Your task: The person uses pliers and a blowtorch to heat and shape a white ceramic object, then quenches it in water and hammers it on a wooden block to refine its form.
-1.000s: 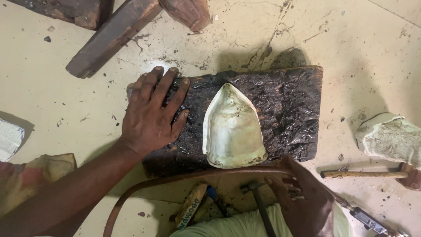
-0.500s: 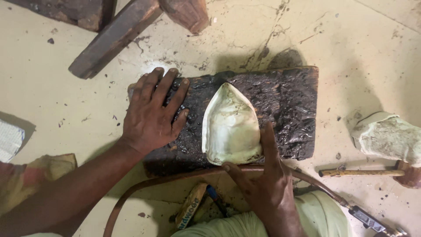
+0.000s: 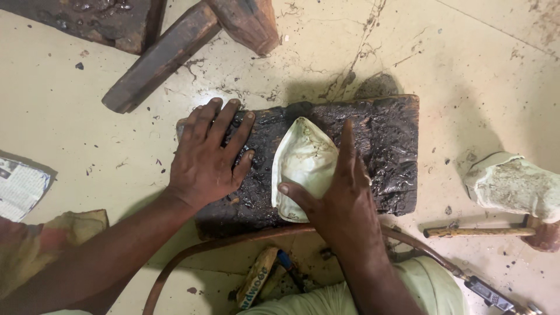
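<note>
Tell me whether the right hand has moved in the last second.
Yes. The right hand has come up from the hose at the bottom onto the pale metal piece on the dark block.

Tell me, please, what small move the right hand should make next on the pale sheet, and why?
Probably press down and smooth it: the right hand lies flat on the pale sheet, whose edges look raised off the dark block, while the left hand steadies that block.

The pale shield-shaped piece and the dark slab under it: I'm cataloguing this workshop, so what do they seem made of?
The pale piece looks like thin sheet metal, dull and silvery-cream, with a raised rim. The dark slab looks like wood coated in black pitch or tar: lumpy, glossy surface.
</note>
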